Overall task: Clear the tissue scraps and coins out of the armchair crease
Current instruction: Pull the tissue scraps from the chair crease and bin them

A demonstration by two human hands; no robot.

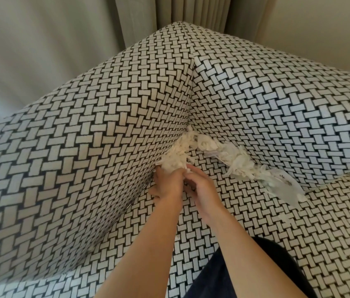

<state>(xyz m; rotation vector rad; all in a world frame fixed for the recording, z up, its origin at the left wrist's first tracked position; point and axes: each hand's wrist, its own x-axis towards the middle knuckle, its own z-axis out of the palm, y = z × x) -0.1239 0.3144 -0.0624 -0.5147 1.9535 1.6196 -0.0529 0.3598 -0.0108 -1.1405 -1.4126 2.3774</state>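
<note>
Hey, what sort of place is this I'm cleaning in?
Likely a living room or bedroom at home: an upholstered armchair in basket-weave fabric, long pleated curtains behind it, and a plain wall; tissue scraps sit in the armchair's crease.

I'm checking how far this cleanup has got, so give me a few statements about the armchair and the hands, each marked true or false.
1. The left hand and right hand are both at the tissue clump near the corner of the armchair. True.
2. The armchair fabric is plain red. False: it has a black-and-white woven pattern.
3. The crease on the right is free of tissue. False: tissue scraps lie along it.
4. A curtain hangs behind the armchair. True.
5. A pile of coins lies on the seat. False: no coins show there.
</note>
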